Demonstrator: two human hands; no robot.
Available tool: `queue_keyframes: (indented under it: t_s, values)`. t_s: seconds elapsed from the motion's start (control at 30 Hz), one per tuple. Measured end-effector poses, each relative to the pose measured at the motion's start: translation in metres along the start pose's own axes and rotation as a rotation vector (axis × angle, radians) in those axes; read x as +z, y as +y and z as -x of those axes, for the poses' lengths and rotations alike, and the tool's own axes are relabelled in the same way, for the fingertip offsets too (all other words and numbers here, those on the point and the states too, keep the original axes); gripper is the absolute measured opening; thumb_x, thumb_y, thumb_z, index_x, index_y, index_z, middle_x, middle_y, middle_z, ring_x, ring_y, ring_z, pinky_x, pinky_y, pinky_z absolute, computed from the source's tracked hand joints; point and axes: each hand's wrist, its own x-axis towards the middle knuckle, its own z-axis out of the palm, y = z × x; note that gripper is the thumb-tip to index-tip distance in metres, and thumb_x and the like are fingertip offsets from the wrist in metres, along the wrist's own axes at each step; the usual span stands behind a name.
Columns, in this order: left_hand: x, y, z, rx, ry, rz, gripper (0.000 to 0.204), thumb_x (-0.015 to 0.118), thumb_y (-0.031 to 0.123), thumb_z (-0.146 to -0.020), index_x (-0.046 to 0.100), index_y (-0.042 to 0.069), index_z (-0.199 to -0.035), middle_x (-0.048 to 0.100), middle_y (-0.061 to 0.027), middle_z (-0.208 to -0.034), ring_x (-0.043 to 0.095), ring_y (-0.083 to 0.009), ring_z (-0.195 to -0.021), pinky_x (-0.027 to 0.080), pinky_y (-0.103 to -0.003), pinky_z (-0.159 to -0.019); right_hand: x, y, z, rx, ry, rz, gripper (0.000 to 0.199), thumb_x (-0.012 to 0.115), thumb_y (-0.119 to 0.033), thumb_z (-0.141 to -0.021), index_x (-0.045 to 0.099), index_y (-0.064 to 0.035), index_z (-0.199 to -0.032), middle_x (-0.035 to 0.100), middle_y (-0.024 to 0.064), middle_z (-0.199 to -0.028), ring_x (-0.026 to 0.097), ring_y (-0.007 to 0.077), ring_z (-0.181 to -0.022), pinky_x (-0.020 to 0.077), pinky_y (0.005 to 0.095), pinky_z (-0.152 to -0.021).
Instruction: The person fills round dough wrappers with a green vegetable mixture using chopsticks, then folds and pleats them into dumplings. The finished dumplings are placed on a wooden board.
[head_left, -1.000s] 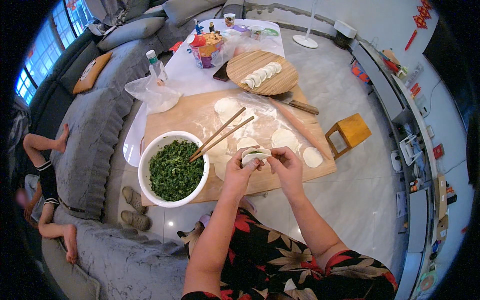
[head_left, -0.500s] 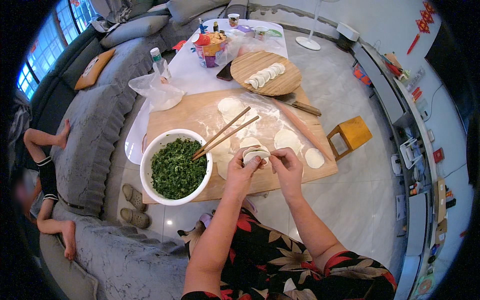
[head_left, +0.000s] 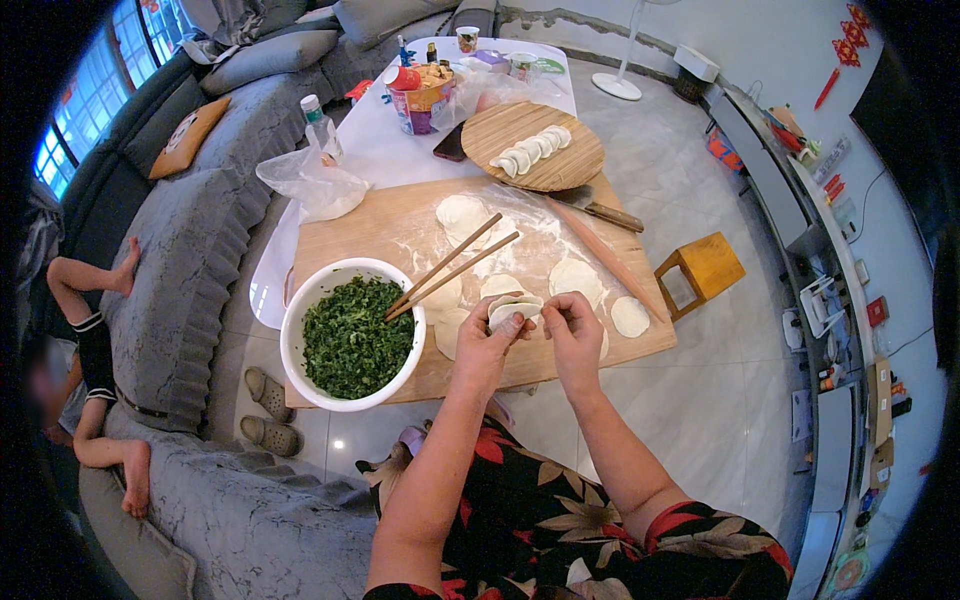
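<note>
A folded dumpling (head_left: 515, 309) is held up over the near edge of the wooden board (head_left: 400, 225). My left hand (head_left: 487, 342) grips it from the left, thumb in front. The fingers of my right hand (head_left: 571, 335) are pinched at its right edge. Left of my hands stands a white bowl (head_left: 292, 340) of chopped green filling (head_left: 355, 335), with a pair of chopsticks (head_left: 455, 268) leaning over its rim. Round dough wrappers (head_left: 576, 280) lie about the floured board, and one single wrapper (head_left: 629, 316) sits near its right edge.
A round wooden board (head_left: 500, 125) bears a row of finished dumplings (head_left: 535, 150). Beside it lie a knife (head_left: 597, 208) and a long rolling pin (head_left: 610, 255). A phone (head_left: 450, 145), a plastic bag (head_left: 325, 190) and a bottle (head_left: 318, 125) are farther back. A wooden stool (head_left: 705, 268) stands right; another person's legs (head_left: 95, 360) show left.
My right fingers have shifted slightly along the dumpling's right edge. The dumpling has turned a little in my hands; the other things stay in place.
</note>
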Motion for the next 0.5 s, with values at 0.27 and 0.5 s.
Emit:
queue_keyframes:
  t_s: [0.27, 0.5]
  values:
    - [-0.0012, -0.0022, -0.0003, -0.002, 0.022, -0.011, 0.026, 0.057, 0.001, -0.088, 0.055, -0.003, -0.114, 0.063, -0.0109, -0.098, 0.062, -0.0164, -0.082, 0.051, -0.027, -0.072, -0.0021, -0.0041, 0.0012, 0.046, -0.014, -0.065, 0.003, 0.061, -0.002, -0.085, 0.060, -0.0011, -0.088, 0.055, -0.0003, -0.076, 0.049, 0.0062, -0.064, 0.0399, 0.0194, -0.056]
    - [-0.0016, -0.0021, 0.0001, 0.004, 0.017, -0.003, 0.027, 0.058, 0.000, -0.088, 0.055, -0.003, -0.114, 0.063, -0.0106, -0.098, 0.062, -0.0163, -0.083, 0.052, -0.027, -0.073, -0.0017, -0.0017, 0.0000, 0.010, -0.001, -0.059, 0.003, 0.062, -0.002, -0.085, 0.059, -0.0013, -0.086, 0.055, -0.0004, -0.076, 0.049, 0.0062, -0.064, 0.0401, 0.0197, -0.057]
